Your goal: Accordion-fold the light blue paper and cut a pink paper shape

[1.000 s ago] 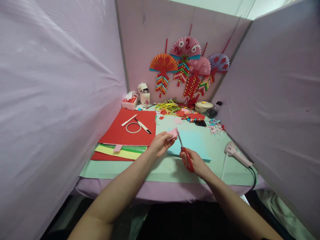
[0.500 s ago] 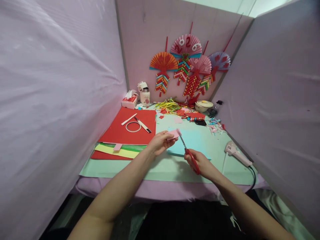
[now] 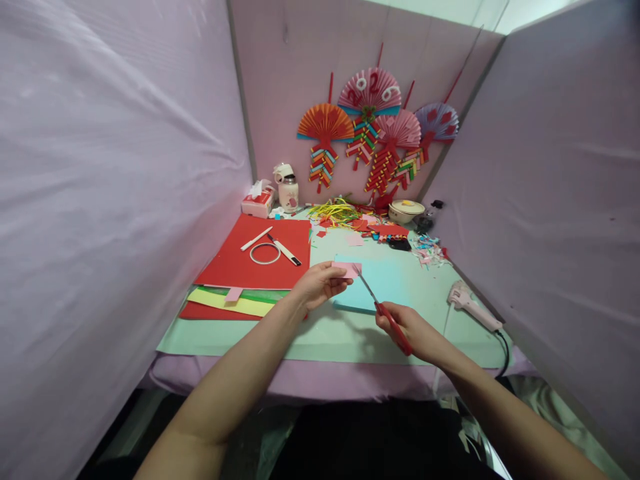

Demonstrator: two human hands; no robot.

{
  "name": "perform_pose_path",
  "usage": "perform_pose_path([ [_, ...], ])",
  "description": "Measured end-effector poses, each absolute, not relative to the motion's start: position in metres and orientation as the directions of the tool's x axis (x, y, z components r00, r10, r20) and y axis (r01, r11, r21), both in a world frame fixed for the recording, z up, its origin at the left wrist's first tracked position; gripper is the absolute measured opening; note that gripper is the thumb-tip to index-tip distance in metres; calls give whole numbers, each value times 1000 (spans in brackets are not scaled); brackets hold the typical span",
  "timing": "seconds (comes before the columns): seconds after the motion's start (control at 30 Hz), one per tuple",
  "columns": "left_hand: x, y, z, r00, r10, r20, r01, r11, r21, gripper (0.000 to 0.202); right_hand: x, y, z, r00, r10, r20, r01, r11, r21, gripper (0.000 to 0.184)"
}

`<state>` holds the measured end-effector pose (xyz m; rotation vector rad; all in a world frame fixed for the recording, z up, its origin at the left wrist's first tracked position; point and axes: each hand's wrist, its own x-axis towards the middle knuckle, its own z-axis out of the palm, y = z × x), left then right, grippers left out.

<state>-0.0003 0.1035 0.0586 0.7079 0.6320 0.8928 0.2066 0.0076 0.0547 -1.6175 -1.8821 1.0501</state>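
Between the thumb and fingers of my left hand is a small piece of pink paper, held above the table. My right hand is closed on the red handles of a pair of scissors. Their blades point up and left, with the tips at the paper's right part; whether they are cutting into it I cannot tell. Beneath both hands lies a light blue sheet or pad.
On the left, red paper carries a ring of tape, a white pen and a utility knife. A glue gun with its cord lies at right. Yellow strips, paper scraps and a lidded bowl stand along the back.
The scissors and my right hand have moved a little right and down. The pink paper now sits flatter in my left hand, reaching slightly farther right.
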Motion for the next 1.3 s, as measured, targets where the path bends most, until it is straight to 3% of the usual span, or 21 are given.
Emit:
perform_pose_path([
  [0.3,-4,105,59,500,852,-157,-397,386,833,14,212,4,62,-236,955,-180,678,29,-735,33],
  [1.07,-6,102,62,480,874,-78,-168,179,969,35,218,-7,72,-300,916,-266,708,27,-706,33],
  [1.3,-5,102,60,475,878,-56,-150,143,978,40,219,-6,71,-374,890,-260,661,59,-748,32],
])
